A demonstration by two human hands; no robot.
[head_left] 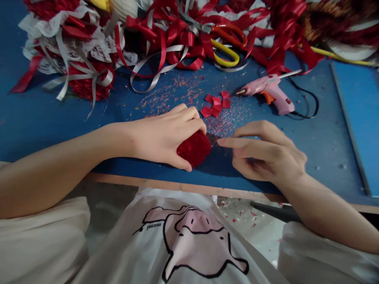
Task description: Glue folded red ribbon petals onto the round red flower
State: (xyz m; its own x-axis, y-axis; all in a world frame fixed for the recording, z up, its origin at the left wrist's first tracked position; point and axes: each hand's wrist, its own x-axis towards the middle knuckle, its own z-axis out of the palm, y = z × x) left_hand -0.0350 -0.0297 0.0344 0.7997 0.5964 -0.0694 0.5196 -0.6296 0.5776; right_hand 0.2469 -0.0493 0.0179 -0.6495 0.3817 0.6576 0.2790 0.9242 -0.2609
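Observation:
My left hand [168, 134] is wrapped over a dark red fluffy pom-pom [196, 149] near the table's front edge, its thumb on the near side and its fingers over the far side. To the right, my right hand [266, 152] hovers with its fingers apart and pointing at the pom-pom, a small gap from it. I see nothing held in it. Beyond the hands lies a loose cluster of small red squares [217, 104]. A pink glue gun [271, 90] with an orange trigger rests on its side, nozzle facing the squares.
Red and silver ribbons [183, 51] heap along the back, with scissors [226, 51] with orange and yellow handles among them. Lace-trimmed red pieces [85, 43] lie at the back left. Red scraps litter the blue table [319, 157]. The glue gun's black cord [315, 100] loops rightward.

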